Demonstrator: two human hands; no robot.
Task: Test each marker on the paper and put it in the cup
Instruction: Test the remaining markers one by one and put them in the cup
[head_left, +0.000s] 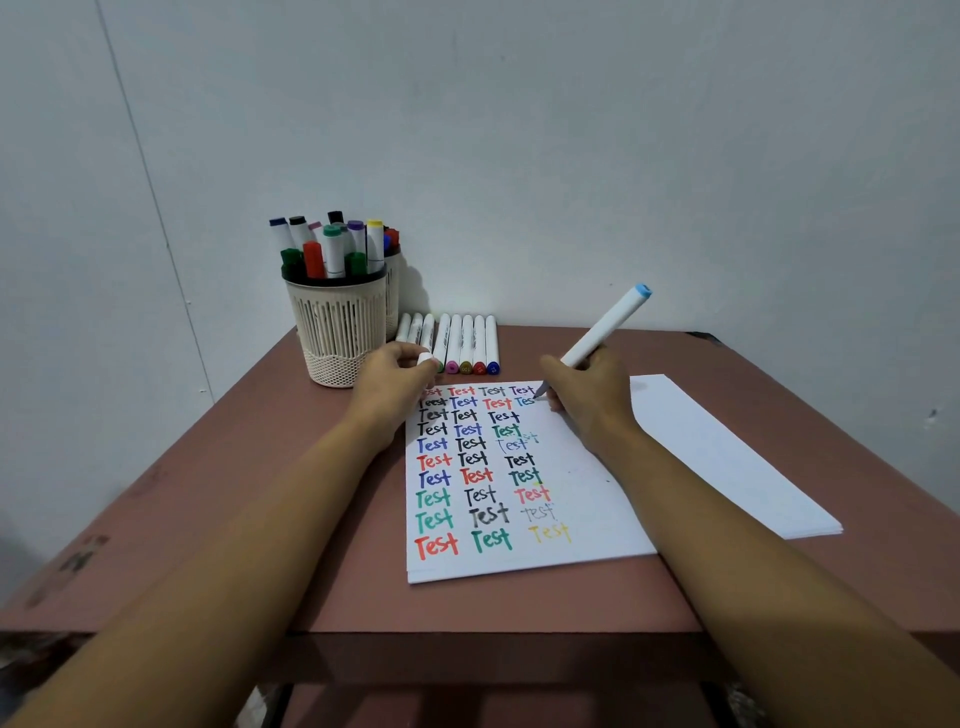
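A white sheet of paper (587, 499) lies on the brown table, covered with rows of the word "Test" in many colours. My right hand (587, 400) grips a white marker with a light blue end cap (605, 327); its tip touches the paper at the end of the second row, on a blue unfinished word. My left hand (397, 382) rests on the paper's top left corner and pinches a small white marker cap (425, 358). A cream slotted cup (337, 322) at the back left holds several capped markers. Several white markers (457, 340) lie in a row behind the paper.
A second cup (393, 291) stands partly hidden behind the first. A stack of blank paper (727, 447) lies to the right under the written sheet. The table (234, 493) meets a pale wall at the back; its front edge is near me.
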